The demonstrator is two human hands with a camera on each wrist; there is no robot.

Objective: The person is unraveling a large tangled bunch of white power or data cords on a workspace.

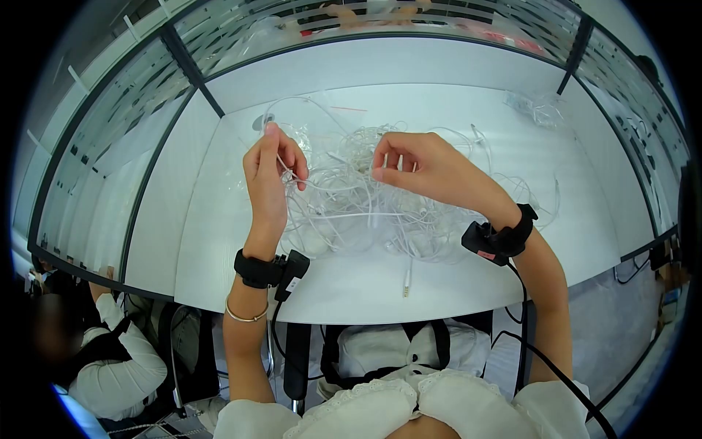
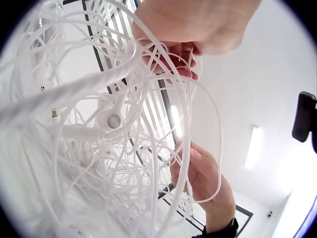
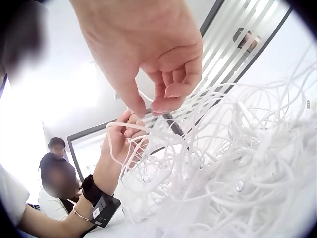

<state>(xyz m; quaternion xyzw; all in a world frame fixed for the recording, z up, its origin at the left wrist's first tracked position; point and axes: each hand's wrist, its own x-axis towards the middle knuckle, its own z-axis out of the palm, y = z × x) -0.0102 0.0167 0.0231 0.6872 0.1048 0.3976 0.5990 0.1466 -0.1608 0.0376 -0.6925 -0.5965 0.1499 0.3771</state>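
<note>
A large tangle of thin white cables [image 1: 344, 197] lies over the middle of the table. My left hand [image 1: 270, 172], raised at the tangle's left side, holds a white cable between thumb and fingers, and a loop of it arcs up behind the hand. Opposite it, my right hand [image 1: 424, 164] is bent over the back of the tangle. In the right wrist view its thumb [image 3: 134, 101] and fingertips come close together on a thin white strand. Small white plugs and a round silver-faced piece [image 2: 114, 120] show among the cables in the left wrist view.
A cable end with a metal plug [image 1: 406, 282] points toward the table's front edge. Clear plastic bags [image 1: 537, 110] lie at the back right. White and glass partitions [image 1: 387, 69] enclose the table [image 1: 212, 256]. Another person [image 1: 117, 358] sits at the lower left.
</note>
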